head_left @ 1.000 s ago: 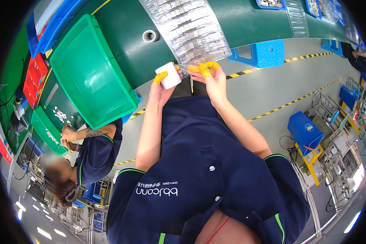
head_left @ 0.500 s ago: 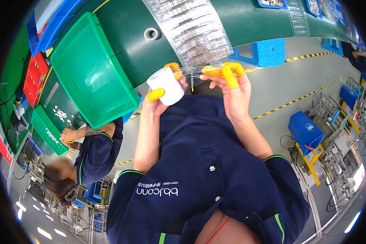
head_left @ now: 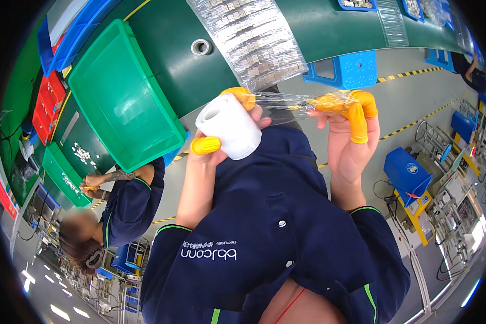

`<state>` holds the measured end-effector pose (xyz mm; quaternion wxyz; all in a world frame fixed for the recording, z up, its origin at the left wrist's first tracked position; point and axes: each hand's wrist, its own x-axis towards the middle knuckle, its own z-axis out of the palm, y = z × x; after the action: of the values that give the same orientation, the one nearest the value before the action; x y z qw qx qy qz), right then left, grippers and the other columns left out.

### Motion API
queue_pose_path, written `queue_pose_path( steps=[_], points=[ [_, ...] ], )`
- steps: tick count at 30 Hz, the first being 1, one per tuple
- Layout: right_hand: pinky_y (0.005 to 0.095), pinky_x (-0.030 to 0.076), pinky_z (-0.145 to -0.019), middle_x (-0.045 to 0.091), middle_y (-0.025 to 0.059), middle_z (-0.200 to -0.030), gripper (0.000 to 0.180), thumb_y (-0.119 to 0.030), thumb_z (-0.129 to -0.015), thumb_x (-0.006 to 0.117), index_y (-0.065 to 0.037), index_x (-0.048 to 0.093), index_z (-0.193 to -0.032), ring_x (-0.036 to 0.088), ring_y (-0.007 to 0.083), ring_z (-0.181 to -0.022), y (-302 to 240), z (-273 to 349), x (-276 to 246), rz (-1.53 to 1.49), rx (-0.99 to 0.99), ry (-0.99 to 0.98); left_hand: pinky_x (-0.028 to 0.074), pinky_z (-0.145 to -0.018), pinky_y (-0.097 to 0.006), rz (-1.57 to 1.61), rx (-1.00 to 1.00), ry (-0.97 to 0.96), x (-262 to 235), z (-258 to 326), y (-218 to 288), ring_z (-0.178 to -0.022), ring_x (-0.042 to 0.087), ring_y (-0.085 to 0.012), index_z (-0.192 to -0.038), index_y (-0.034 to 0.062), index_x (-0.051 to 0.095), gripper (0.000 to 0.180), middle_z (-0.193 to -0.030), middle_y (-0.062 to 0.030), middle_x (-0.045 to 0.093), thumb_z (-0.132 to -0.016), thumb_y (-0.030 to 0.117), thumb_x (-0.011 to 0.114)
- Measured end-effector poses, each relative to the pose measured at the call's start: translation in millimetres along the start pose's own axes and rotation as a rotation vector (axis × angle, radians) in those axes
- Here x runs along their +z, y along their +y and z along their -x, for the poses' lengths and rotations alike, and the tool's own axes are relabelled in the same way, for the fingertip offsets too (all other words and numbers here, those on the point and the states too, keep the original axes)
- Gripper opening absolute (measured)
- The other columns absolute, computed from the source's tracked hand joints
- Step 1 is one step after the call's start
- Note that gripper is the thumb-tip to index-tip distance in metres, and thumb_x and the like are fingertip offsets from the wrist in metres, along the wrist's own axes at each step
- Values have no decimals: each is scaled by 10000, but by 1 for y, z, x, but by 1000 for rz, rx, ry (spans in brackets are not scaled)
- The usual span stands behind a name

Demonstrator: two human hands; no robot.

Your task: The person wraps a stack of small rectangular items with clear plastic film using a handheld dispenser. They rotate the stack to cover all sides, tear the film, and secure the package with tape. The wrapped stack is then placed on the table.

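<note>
Between the two raised hands, a strip of clear film (head_left: 286, 102) is drawn out thin, glossy and creased into lengthwise ridges. It runs from a white roll (head_left: 233, 132), a smooth, matt-looking cylinder with a round hollow at its upper end, tilted in the left hand (head_left: 216, 157) just above the dark cloth shirt (head_left: 248, 200). That hand's thumb presses the roll's near side while the other fingers curve around its far side. Opposite, the right hand (head_left: 351, 137) pinches the gathered end of the strip between bunched fingertips. Wrinkled, rubbery yellow finger covers (head_left: 205, 146) sheathe several digits on both hands. Beyond them, on the smooth green table (head_left: 167, 70), lies a shiny, crinkled plastic-wrapped sheet (head_left: 254, 40) with rows of small, blocky, metallic-looking pieces. Beside it stands a short grey ring (head_left: 201, 47), thick-walled and open through the middle. Farther left sits a deep green bin (head_left: 113, 94) of glossy plastic with sloping walls; to the right is a blue moulded stool (head_left: 356, 70), its top dotted with holes.
</note>
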<state>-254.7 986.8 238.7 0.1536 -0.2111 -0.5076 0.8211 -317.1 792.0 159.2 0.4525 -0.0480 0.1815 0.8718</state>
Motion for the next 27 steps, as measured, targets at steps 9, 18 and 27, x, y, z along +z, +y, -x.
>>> queue_pose_path(
  steps=[9,18,27],
  points=[
    [336,477,-584,600,203,-894,182,-158,-906,458,-7,441,-1006,629,349,-765,-12,2,-1,-42,-54,14,315,-985,-514,329,59,-139,10,-5,-4,-1039,473,-304,-1296,14,306,838,-1152,-157,467,-625,311,709],
    [341,436,-601,602,106,-946,335,-279,-914,418,-42,457,-1149,582,245,-740,-29,6,0,-36,-82,-66,332,-918,-519,151,46,-212,11,-2,-4,-921,511,-324,-1229,29,376,832,-1039,-176,503,-605,438,744],
    [325,411,-614,600,56,-994,338,-297,-919,411,-74,469,-1166,557,184,-807,-32,4,-3,-32,-118,-136,382,-875,-540,297,69,-83,19,2,-7,-949,519,-391,-1090,-10,434,467,-992,-229,520,-813,350,545]
  ],
)
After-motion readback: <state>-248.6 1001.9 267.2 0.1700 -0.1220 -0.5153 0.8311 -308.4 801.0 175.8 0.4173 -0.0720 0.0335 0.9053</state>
